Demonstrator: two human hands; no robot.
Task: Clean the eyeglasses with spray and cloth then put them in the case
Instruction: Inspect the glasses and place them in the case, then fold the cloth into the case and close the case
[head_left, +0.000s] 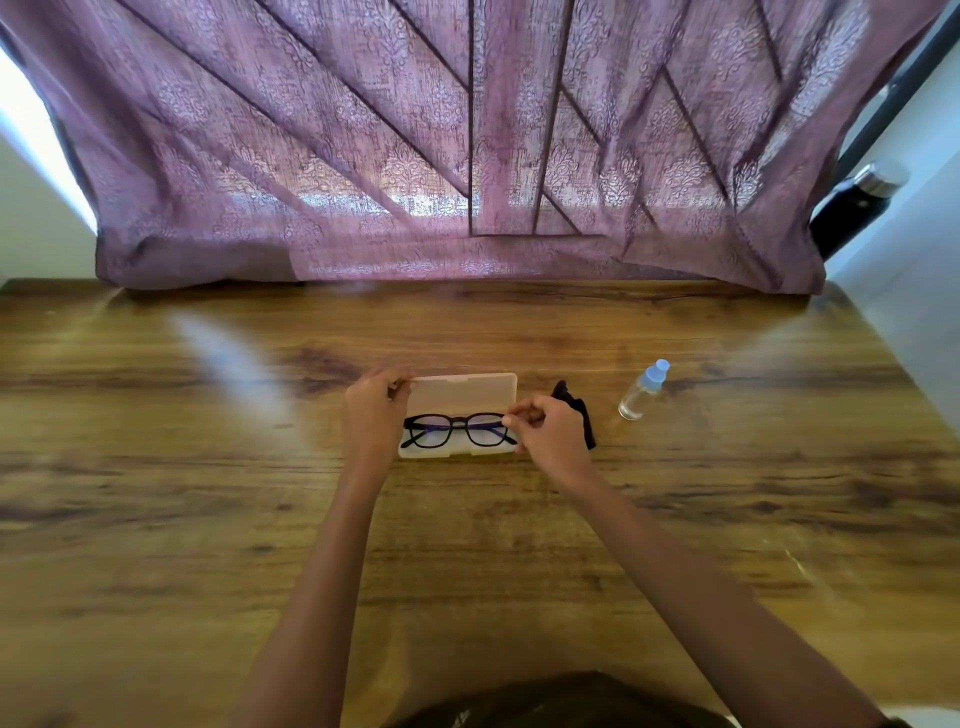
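Black-framed eyeglasses (456, 429) lie folded in the bottom half of an open, translucent white case (462, 396) at the middle of the wooden table. My left hand (375, 410) grips the left end of the raised lid. My right hand (546, 432) pinches the right end of the glasses at the case's right edge. A black cloth (575, 405) lies crumpled just behind my right hand. Further right stands a small clear spray bottle (643, 391) with a blue cap.
The wooden table (208, 493) stretches wide on both sides. A purple patterned curtain (457, 156) hangs along its far edge. A dark metal flask (857, 208) stands at the far right, beyond the table corner.
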